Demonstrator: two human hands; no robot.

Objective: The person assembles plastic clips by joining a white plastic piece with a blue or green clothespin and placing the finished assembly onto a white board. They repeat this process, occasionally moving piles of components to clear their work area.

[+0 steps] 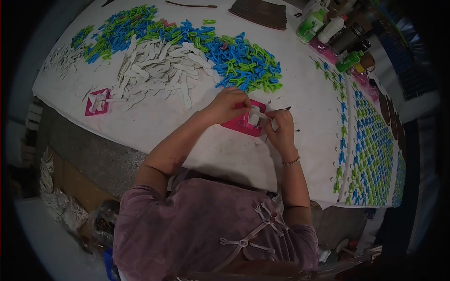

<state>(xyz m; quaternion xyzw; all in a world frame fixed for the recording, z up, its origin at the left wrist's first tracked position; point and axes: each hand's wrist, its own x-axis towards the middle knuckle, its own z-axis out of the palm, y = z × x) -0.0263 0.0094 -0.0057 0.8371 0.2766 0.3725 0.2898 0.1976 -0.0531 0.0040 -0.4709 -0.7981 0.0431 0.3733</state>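
Above a small pink tray (pixel 229 124), my left hand (pixel 231 104) and my right hand (pixel 282 130) come close together. Between their fingertips is a small white strip (pixel 258 112), pinched at both ends; its exact kind is too small to make out. White material lies in the tray beneath it. My right wrist wears a beaded bracelet. Just beyond my left hand begins a heap of blue and green plastic clothespins (pixel 243 61). To the left of it is a pile of flat, elongated white pieces (pixel 159 65).
A second pink tray (pixel 108 104) with white paste and a stick sits at the left. Rows of clothespins (pixel 372 150) cover the right side. Bottles, including a green one (pixel 311 25), stand at the back right. A brown slab (pixel 259 13) lies at the far edge.
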